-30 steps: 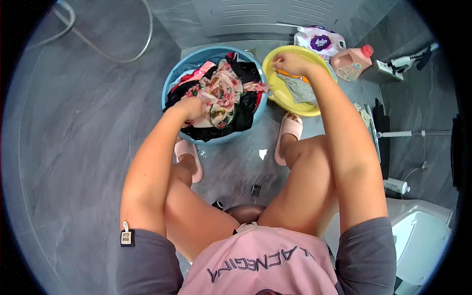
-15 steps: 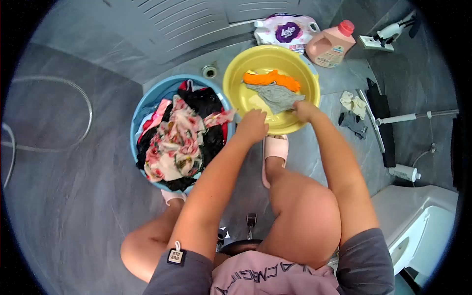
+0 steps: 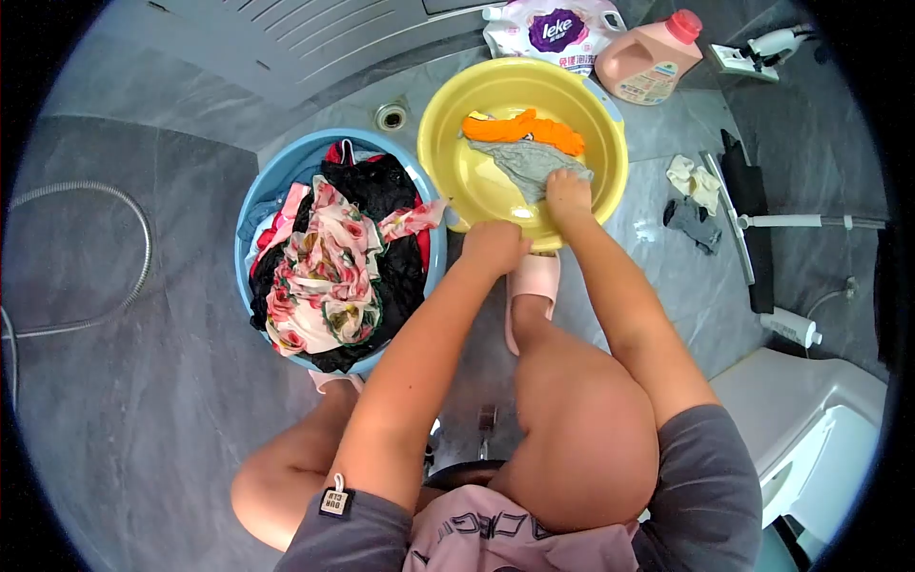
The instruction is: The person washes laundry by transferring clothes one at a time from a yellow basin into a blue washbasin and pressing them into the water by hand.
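Observation:
A yellow basin (image 3: 428,143) stands on the floor in front of me, holding a wet grey cloth (image 3: 519,164) and an orange cloth (image 3: 534,131) behind it. My left hand (image 3: 496,247) is closed on the basin's near rim, its fingertips partly hidden. Inside the basin, my right hand (image 3: 569,195) has its fingers curled on the right end of the grey cloth. Left of it, a blue tub (image 3: 245,224) is heaped with clothes, a floral garment (image 3: 329,267) on top with one strip hanging over the tub's edge.
Behind the basin are a white detergent pouch (image 3: 548,36) and a pink detergent bottle (image 3: 650,59). Socks (image 3: 694,183) lie on the floor at right beside a squeegee (image 3: 743,219). A floor drain (image 3: 390,116) and a shower hose (image 3: 143,229) are at left; a toilet (image 3: 810,410) is at right.
My right hand has moved left from the basin's right side onto the grey cloth. My left hand stays at the near rim. The view has shifted slightly.

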`<state>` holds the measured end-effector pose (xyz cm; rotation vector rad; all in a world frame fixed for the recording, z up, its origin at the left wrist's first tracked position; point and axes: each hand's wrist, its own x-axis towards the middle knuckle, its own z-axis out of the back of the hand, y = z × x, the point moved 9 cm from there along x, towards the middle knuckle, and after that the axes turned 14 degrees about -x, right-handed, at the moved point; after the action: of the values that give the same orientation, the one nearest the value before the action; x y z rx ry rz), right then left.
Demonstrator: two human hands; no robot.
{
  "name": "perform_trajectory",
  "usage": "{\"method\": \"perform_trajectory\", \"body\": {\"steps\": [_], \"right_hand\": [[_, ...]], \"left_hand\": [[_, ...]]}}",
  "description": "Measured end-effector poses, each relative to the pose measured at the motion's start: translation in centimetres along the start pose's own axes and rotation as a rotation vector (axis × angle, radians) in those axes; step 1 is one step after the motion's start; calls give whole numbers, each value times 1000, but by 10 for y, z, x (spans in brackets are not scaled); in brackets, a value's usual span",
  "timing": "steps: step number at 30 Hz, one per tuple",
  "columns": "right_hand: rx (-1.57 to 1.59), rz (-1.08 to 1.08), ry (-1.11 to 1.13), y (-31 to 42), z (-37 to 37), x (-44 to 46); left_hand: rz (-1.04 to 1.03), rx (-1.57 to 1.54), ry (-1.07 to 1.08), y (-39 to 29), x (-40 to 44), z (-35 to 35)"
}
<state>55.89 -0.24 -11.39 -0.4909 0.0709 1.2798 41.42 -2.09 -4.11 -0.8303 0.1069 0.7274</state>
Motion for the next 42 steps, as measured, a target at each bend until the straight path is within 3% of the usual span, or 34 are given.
{"method": "perform_trajectory", "body": {"steps": [2, 4, 7, 10, 15, 17, 21, 23, 24, 26, 27, 29, 33, 35, 36, 38, 39, 40, 42], "right_hand": [[-15, 18, -10, 2, -2, -3], [-115, -46, -344, -4, 20, -14], [56, -123, -292, -14, 0, -7], [85, -60, -142, -11, 1, -5], [79, -131, -114, -26, 15, 5], [257, -109, 135, -26, 6, 8], [332, -158, -1, -27, 7, 7], [486, -143, -203, -28, 7, 10], [485, -143, -199, -31, 0, 16], [879, 53, 107, -14, -12, 23], [877, 51, 108, -13, -11, 20], [1261, 229, 168, 11, -4, 10], [1469, 244, 168, 26, 2, 5], [1768, -282, 106, -9, -28, 13], [1768, -281, 105, -9, -31, 16], [1559, -379, 194, -9, -41, 14], [1555, -312, 441, 0, -50, 10], [1556, -306, 442, 1, -50, 10], [1860, -339, 547, 15, -51, 7]], "left_hand": [[95, 44, 36, 7, 10, -3], [160, 5, 14, 16, 27, -1], [248, -62, 6, 42, 55, -10], [275, -131, 15, 63, 72, -15], [383, -328, -43, 84, 86, -19], [427, -649, -203, 103, 95, -26], [542, -974, -203, 118, 103, -54], [628, -1134, -171, 115, 99, -64], [631, -1137, -168, 111, 98, -64], [694, -1288, -251, 115, 96, -69], [694, -1290, -249, 114, 98, -69], [717, -1638, -296, 112, 99, -76], [617, -1406, -258, 111, 92, -62], [512, -1435, -482, 105, 86, -45], [512, -1434, -484, 102, 85, -43], [356, -1647, -500, 88, 88, -33], [356, -1646, -505, 86, 87, -29], [303, -1726, -472, 77, 88, -21], [248, -1801, -440, 61, 86, -4]]}}
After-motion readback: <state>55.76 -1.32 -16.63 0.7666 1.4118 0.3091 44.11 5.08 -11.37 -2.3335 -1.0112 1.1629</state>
